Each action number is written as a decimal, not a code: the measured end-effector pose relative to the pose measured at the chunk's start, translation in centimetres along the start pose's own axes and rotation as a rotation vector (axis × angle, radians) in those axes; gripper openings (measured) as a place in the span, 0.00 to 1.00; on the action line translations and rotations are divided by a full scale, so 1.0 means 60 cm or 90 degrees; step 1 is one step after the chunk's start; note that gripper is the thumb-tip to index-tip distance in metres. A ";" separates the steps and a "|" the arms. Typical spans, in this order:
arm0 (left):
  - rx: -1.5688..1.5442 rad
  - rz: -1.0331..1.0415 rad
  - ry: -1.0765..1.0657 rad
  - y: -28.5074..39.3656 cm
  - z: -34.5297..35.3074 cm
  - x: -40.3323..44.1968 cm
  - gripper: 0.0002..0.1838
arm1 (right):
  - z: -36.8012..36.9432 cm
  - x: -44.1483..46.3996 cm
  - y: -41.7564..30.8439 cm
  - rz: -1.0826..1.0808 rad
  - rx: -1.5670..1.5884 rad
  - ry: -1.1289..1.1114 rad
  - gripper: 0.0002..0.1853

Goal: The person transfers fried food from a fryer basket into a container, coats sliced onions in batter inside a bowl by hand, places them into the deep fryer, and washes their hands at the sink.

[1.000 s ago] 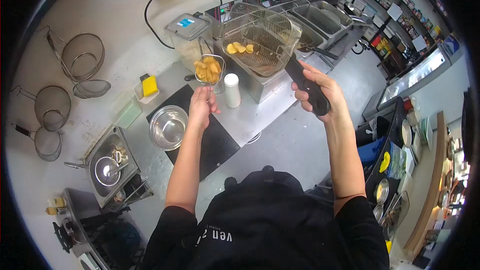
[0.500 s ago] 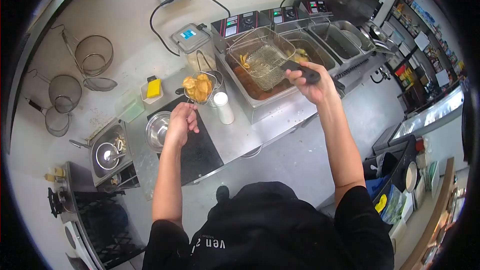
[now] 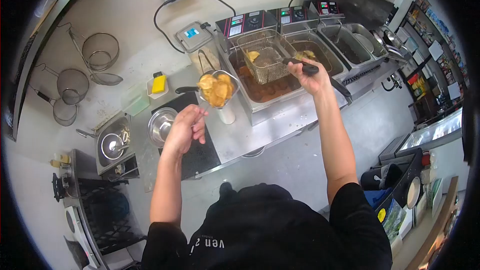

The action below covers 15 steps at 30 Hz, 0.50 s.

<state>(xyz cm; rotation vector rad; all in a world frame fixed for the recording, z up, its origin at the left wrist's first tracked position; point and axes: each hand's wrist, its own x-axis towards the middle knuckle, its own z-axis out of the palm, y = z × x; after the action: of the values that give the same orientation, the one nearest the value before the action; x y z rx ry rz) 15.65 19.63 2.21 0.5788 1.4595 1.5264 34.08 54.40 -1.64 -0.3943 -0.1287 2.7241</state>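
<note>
In my left hand [image 3: 187,126] is the thin handle of a small wire strainer [image 3: 235,86], my fingers closed round it. Golden fried pieces [image 3: 218,90] heap up in it, above a white shaker [image 3: 227,116] on the counter. My right hand [image 3: 311,76] grips the black handle of a fryer basket [image 3: 268,72], raised over the left vat of brown oil [image 3: 260,94]. A yellow fried piece [image 3: 253,56] lies inside that basket. Beside my left hand a steel bowl [image 3: 161,126] rests on a black mat [image 3: 207,151].
More yellow pieces show in the middle fryer vat [image 3: 306,55]. A lidded clear container [image 3: 194,37] stands left of the fryers. A yellow sponge [image 3: 159,85] sits in a white holder. The sink [image 3: 104,162] is at the left, with strainers [image 3: 73,86] hanging on the wall.
My left hand has moved slightly right, carrying the strainer of fried pieces over the shaker. The fryer basket has tilted to a more level position, and its fried piece shows differently.
</note>
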 end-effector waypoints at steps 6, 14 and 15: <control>0.028 -0.057 -0.112 -0.023 0.027 0.022 0.13 | -0.039 -0.026 0.021 -0.087 -0.156 0.043 0.20; 0.123 -0.151 -0.357 -0.054 0.069 0.060 0.14 | -0.050 -0.192 0.124 -0.697 -1.004 0.406 0.17; 0.148 -0.165 -0.397 -0.058 0.080 0.065 0.14 | -0.049 -0.213 0.147 -0.787 -1.059 0.326 0.17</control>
<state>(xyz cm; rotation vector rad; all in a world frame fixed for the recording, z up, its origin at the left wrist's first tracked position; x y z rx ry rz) 18.83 24.96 -1.20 0.8732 1.1653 0.8656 43.07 41.43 -2.47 -0.9179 -1.7306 0.7509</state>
